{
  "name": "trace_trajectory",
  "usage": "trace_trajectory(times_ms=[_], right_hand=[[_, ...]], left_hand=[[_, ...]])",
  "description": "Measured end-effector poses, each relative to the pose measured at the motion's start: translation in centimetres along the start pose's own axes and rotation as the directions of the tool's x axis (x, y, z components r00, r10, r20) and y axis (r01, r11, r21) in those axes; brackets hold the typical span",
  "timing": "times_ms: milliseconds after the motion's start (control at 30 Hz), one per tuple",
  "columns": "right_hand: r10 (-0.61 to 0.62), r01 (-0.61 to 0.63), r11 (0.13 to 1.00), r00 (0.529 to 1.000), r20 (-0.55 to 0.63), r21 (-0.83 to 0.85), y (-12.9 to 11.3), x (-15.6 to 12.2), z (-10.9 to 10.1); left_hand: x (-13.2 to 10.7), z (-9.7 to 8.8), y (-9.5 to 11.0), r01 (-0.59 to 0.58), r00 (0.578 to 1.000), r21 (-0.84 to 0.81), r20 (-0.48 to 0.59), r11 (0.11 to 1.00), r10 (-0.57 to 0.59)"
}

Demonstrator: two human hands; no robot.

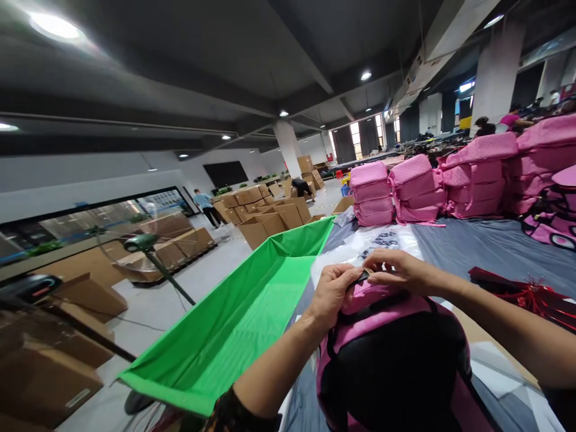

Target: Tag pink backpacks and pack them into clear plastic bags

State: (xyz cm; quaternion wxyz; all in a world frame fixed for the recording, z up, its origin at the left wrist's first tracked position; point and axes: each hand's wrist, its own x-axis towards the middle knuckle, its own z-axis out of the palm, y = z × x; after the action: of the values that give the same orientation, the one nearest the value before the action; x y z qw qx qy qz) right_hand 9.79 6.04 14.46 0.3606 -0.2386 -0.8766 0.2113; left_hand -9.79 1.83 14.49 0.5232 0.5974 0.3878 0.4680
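A pink and black backpack (396, 366) lies in front of me on the table, its black padded side facing up. At its far end, my left hand (332, 291) is closed, thumb and fingers pinching the top edge. My right hand (400, 271) meets it there from the other side, its fingers also closed in a pinch on that edge. Between the fingertips shows a small brownish piece (368, 272), too small to name. Just beyond the hands, a clear plastic bag with dark print (382, 240) lies on the dark table cover (463, 240).
Stacked pink backpacks (416, 186) line the table's far side. Red straps or tags (535, 297) lie at right. A green fabric-lined bin (234, 318) adjoins the table's left edge. Cardboard boxes (274, 219) and a fan (141, 242) stand on the floor. Other people are farther off.
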Motion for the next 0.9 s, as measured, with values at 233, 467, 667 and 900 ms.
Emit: trace_trajectory(times_ms=[233,467,667,900], right_hand=[[-0.183,0.175,0.983,0.957,0.223,0.056,-4.0,-3.6,-1.8],[-0.142,0.142,0.990,0.988,0.057,0.016,0.6,-7.9,-0.7],[0.176,-0.145,0.960,0.978,-0.112,0.239,5.4,-11.7,1.6],[0.845,-0.889,0.406,0.277,-0.458,0.211,11.4,-32.8,4.8]], left_hand=[[-4.2,1.0,2.0,0.292,0.942,-0.077,0.194,0.953,-0.273],[-3.3,0.2,0.9,0.300,0.952,0.011,0.059,0.954,-0.300],[-2.3,-2.8,0.2,0.127,0.985,0.283,0.080,0.951,-0.155],[-4.2,-5.6,-1.0,0.042,0.999,0.426,-0.044,0.904,-0.026]])
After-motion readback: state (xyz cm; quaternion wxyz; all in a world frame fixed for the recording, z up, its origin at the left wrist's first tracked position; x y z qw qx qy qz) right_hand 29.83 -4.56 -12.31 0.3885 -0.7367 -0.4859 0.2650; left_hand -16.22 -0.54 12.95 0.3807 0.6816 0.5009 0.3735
